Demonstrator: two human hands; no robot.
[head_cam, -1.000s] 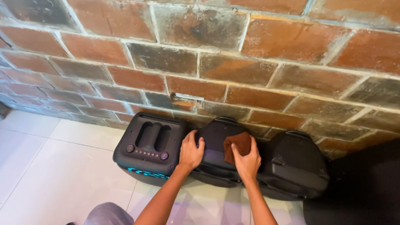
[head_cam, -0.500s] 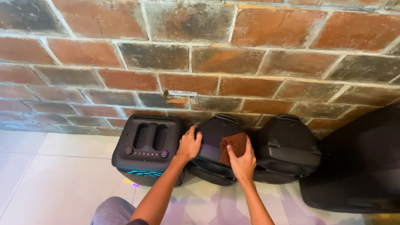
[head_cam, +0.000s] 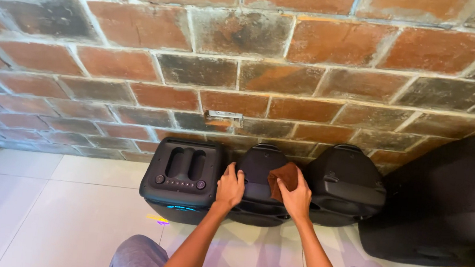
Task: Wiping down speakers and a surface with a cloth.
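Three black portable speakers stand in a row on the pale tiled floor against a brick wall. My left hand (head_cam: 230, 187) rests flat on the left top edge of the middle speaker (head_cam: 259, 163). My right hand (head_cam: 296, 196) presses a small brown cloth (head_cam: 281, 177) onto the top right of that same speaker. The left speaker (head_cam: 182, 176) has a recessed handle, a row of knobs and a blue glow at its base. The right speaker (head_cam: 345, 183) sits just beyond my right hand.
A large black padded case (head_cam: 445, 206) lies on the floor at the right. A small metal plate (head_cam: 223, 116) is fixed in the brick wall (head_cam: 244, 64) above the speakers. My knees in grey trousers (head_cam: 135, 257) show at the bottom edge.
The view has shifted slightly. Both hands stay on the middle speaker, the right hand and cloth sliding a little across its top.
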